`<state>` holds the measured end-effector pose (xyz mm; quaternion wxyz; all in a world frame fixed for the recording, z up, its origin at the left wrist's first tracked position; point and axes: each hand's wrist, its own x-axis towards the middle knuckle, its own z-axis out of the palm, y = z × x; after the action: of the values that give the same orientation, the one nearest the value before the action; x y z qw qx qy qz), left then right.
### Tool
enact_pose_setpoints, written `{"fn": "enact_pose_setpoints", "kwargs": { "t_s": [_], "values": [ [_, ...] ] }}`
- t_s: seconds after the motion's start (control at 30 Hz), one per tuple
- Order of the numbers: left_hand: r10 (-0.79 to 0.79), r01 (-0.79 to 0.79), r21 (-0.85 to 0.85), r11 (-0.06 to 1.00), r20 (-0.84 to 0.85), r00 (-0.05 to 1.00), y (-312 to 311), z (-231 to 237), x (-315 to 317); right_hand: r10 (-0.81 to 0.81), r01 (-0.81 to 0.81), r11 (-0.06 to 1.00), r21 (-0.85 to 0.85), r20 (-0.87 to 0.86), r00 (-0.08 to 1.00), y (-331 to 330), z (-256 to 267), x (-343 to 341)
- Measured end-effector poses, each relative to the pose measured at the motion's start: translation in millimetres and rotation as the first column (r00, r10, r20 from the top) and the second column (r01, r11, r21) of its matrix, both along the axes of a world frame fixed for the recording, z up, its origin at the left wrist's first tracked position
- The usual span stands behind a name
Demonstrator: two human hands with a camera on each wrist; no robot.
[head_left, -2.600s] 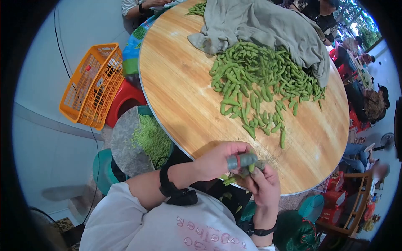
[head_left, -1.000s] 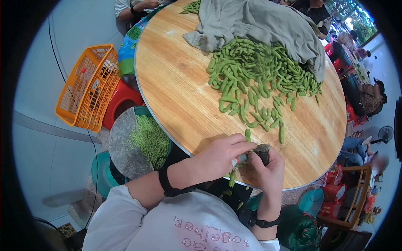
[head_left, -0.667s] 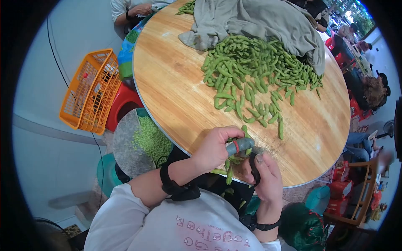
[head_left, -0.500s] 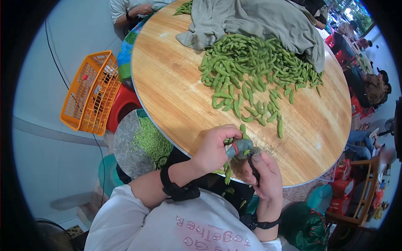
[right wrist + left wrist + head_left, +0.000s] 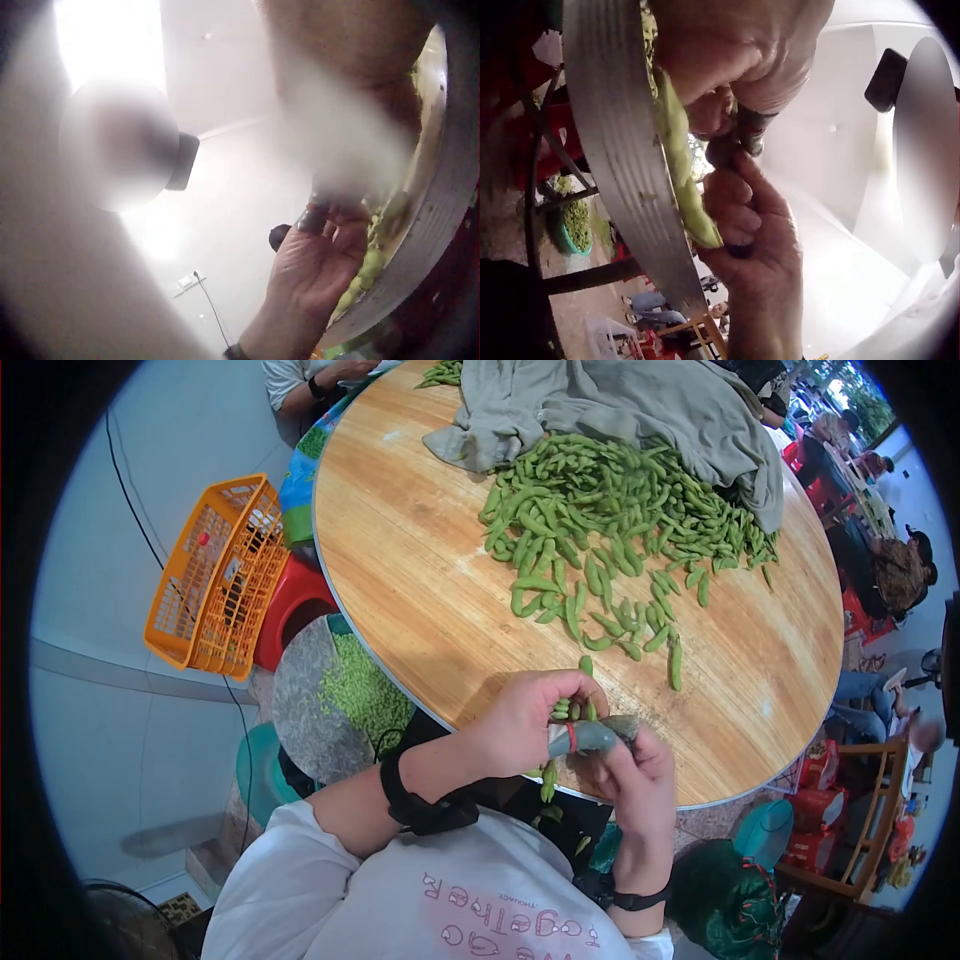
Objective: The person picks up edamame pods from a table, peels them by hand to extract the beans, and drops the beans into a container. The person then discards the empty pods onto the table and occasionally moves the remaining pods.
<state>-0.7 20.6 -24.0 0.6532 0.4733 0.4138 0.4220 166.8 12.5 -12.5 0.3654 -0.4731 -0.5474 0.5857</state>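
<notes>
My left hand (image 5: 520, 725) curls its fingers over green pods (image 5: 562, 709) near the table's front edge; its thumb wears a grey-green cover with a red band (image 5: 572, 738). Against that thumb's tip, my right hand (image 5: 642, 775) has curled fingers round a dark object, mostly hidden; a dark end (image 5: 739, 251) shows below its fingers in the left wrist view. Whether a pod lies between the two hands is hidden. One long pod (image 5: 676, 150) lies along the table rim beside the hands. A large pile of pods (image 5: 610, 505) sits farther back, partly under a grey cloth (image 5: 620, 405).
Left of the round wooden table (image 5: 400, 540) stand a basin of shelled beans (image 5: 365, 685), a red stool (image 5: 295, 600) and an orange basket (image 5: 215, 580). Another person's arms (image 5: 315, 390) show at the far left edge. A wooden chair (image 5: 875, 810) is at right.
My right hand has moved back against my left thumb; the dark object seen along its fingers half a second ago is now mostly covered. The view has shifted slightly.
</notes>
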Motion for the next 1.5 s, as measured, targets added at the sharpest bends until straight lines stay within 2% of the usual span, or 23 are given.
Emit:
{"fn": "enact_pose_setpoints", "kwargs": {
  "t_s": [0.07,0.23,0.33,0.37,0.43,0.53,0.67,0.7,0.73,0.8,0.9,0.97,1.0,1.03,1.07,1.1,1.17,1.2,1.23,1.27,1.3,1.37,1.5],
  "values": [
    [-0.064,0.078,0.145,0.986,-0.096,0.993,0.3,6.9,-7.0,-0.051,-0.094,0.931,-0.352,-0.380,0.924,3.4,2.4,5.0],
    [-0.242,0.218,0.153,0.964,0.165,0.956,8.4,-5.1,-23.3,-0.191,-0.185,0.821,-0.540,-0.566,0.802,1.1,7.4,-0.2],
    [-0.195,0.196,0.025,0.980,0.286,0.938,6.5,-2.5,-22.8,-0.048,-0.151,0.896,-0.419,-0.428,0.903,1.6,7.8,-1.5],
    [-0.118,0.140,-0.046,0.989,0.322,0.939,5.2,-1.0,-21.1,-0.043,-0.010,0.977,-0.214,-0.240,0.970,1.0,11.5,-7.9],
    [-0.116,0.136,-0.044,0.990,0.313,0.943,1.1,3.0,-17.6,-0.090,0.081,0.969,0.231,0.027,0.996,1.8,3.3,-12.3],
    [-0.131,0.151,-0.048,0.987,0.292,0.948,-0.3,1.0,-14.7,-0.108,-0.019,0.909,0.416,0.279,0.954,0.2,-0.6,-7.9],
    [-0.169,0.217,-0.088,0.972,0.379,0.910,-6.7,-0.7,-16.8,-0.179,0.026,0.868,0.496,0.263,0.948,-1.3,9.4,-16.4],
    [-0.169,0.217,-0.087,0.972,0.378,0.910,-8.0,-1.7,-16.5,-0.128,0.132,0.982,0.136,-0.041,0.991,-1.2,14.5,-14.4],
    [-0.189,0.225,-0.033,0.974,0.432,0.882,-9.2,-3.0,-16.2,-0.184,0.099,0.962,-0.254,-0.340,0.922,-0.7,17.3,-12.5],
    [-0.213,0.231,0.023,0.973,0.483,0.850,-11.4,-1.9,-16.2,-0.201,0.043,0.937,-0.347,-0.433,0.879,0.8,18.7,-9.2],
    [-0.155,0.277,-0.116,0.954,0.601,0.784,-13.0,4.8,-17.8,-0.093,0.022,0.967,-0.255,-0.270,0.958,3.3,20.7,1.3],
    [-0.096,0.123,-0.101,0.987,0.241,0.966,-12.3,6.4,-20.5,-0.120,0.102,0.989,-0.107,-0.174,0.977,6.5,19.3,10.7],
    [-0.099,0.126,-0.099,0.987,0.240,0.966,-11.6,3.2,-21.1,-0.123,0.105,0.989,-0.106,-0.176,0.977,5.6,17.6,10.8],
    [-0.051,0.051,-0.035,0.998,0.000,0.999,-9.6,-4.0,-21.9,-0.187,0.184,0.982,-0.036,-0.114,0.976,5.2,14.7,10.5],
    [0.021,-0.010,0.047,0.999,-0.235,0.972,-7.9,-8.8,-23.1,-0.254,0.256,0.966,0.038,-0.056,0.966,5.3,11.5,11.1],
    [0.019,-0.008,0.048,0.999,-0.235,0.972,-7.3,-9.9,-26.5,-0.256,0.258,0.965,0.039,-0.057,0.965,6.0,7.7,12.7],
    [0.112,0.064,0.315,0.947,-0.511,0.852,-7.7,-11.1,-34.1,-0.420,0.309,0.845,0.437,0.184,0.889,6.5,1.1,14.8],
    [0.111,0.067,0.315,0.947,-0.513,0.851,-9.8,-6.7,-31.4,-0.422,0.312,0.844,0.436,0.182,0.888,4.6,2.4,11.6],
    [-0.035,0.047,0.065,0.997,-0.181,0.983,-14.3,1.2,-25.9,-0.451,0.281,0.802,0.528,0.226,0.864,0.9,5.7,4.1],
    [-0.082,0.119,-0.178,0.977,0.202,0.976,-17.7,5.8,-20.6,-0.483,0.240,0.753,0.613,0.266,0.835,-2.8,9.1,-3.2],
    [-0.081,0.118,-0.178,0.977,0.201,0.976,-19.2,6.2,-15.8,-0.492,0.186,0.736,0.651,0.325,0.807,-6.7,11.7,-8.6],
    [0.062,0.095,-0.320,0.943,0.446,0.893,-20.3,6.2,-9.2,-0.455,0.051,0.686,0.726,0.373,0.809,-13.3,15.7,-18.4],
    [0.139,0.051,-0.360,0.932,0.483,0.865,-19.4,-6.7,-11.3,-0.385,-0.099,0.611,0.786,0.403,0.830,-14.3,8.3,-22.7]
  ]
}}
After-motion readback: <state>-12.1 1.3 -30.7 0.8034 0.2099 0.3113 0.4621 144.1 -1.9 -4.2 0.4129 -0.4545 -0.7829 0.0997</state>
